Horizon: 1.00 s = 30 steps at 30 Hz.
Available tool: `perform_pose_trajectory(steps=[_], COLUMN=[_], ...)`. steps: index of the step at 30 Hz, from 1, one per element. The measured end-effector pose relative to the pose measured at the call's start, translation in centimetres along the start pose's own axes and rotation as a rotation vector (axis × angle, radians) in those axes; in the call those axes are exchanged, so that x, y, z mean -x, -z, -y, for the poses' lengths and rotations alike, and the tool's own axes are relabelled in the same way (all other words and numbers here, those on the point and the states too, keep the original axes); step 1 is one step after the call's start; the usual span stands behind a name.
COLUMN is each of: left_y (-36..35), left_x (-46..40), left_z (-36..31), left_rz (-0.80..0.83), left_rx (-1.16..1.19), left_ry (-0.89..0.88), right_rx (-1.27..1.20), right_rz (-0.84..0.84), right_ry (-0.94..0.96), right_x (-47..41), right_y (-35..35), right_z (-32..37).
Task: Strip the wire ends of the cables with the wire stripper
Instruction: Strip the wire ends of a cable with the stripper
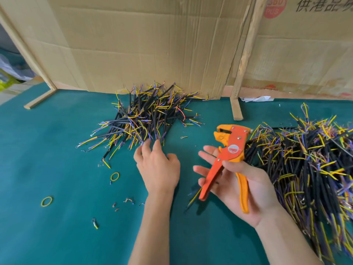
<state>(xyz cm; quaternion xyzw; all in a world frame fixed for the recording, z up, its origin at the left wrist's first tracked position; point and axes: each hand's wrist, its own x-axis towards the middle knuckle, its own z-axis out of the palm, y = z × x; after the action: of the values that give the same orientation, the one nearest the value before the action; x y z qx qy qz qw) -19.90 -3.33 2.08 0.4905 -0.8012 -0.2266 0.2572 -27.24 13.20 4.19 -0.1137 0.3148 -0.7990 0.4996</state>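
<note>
Fingertips (147, 145) of the left hand (157, 169) are at the lower edge of the smaller cable pile (147, 115), which lies in the upper middle of the frame, straight above this hand. The fingers are relaxed and a little spread; they pinch nothing, and I cannot tell if they already touch the wire ends. The nearest cables run mostly up and down in the frame, with their ends pointing toward the fingers, so I judge that one can be drawn out along its own length. The left hand is clearly the nearer one to this pile.

The right hand (242, 180) is at the middle right, palm turned up. It holds the orange wire stripper (229, 159) with the thumb pressed on the handles, while the other fingers lie straight and spread under it. The tool head points up the frame, its handles down.

The cables are short black pieces with thin yellow, blue and purple wires fanning out at both ends. A bigger cable pile (309, 165) lies at the right edge, just behind the stripper, on the green table (47, 150)
</note>
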Motion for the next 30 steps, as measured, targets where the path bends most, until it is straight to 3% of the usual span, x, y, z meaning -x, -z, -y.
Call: perform_pose_trajectory(steps=[5, 11, 15, 19, 23, 30], left_y=[-0.1, 0.1, 0.4, -0.1, -0.7, -0.4], left_x=[0.0, 0.6, 0.5, 0.2, 0.4, 0.6], left_z=[0.1, -0.8, -1.4, -0.8, -0.6, -1.3], left_rz=[-0.076, -0.236, -0.162, -0.062, 0.004, -0.103], left_rx=[0.114, 0.243, 0.420, 0.319, 0.161, 0.367], left_ry=[-0.023, -0.043, -0.038, -0.036, -0.172, -0.206], right_rx=[-0.015, 0.044, 0.075, 0.089, 0.106, 0.116], right_rz=[-0.147, -0.159, -0.108, -0.100, -0.116, -0.086], right_ry=[0.098, 0.111, 0.047, 0.047, 0.047, 0.045], right_x=[-0.5, -0.1, 0.2, 0.4, 0.4, 0.4], right_y=[0.0, 0.3, -0.1, -0.6, -0.6, -0.1], right_z=[0.1, 0.8, 0.7, 0.7, 0.8, 0.6])
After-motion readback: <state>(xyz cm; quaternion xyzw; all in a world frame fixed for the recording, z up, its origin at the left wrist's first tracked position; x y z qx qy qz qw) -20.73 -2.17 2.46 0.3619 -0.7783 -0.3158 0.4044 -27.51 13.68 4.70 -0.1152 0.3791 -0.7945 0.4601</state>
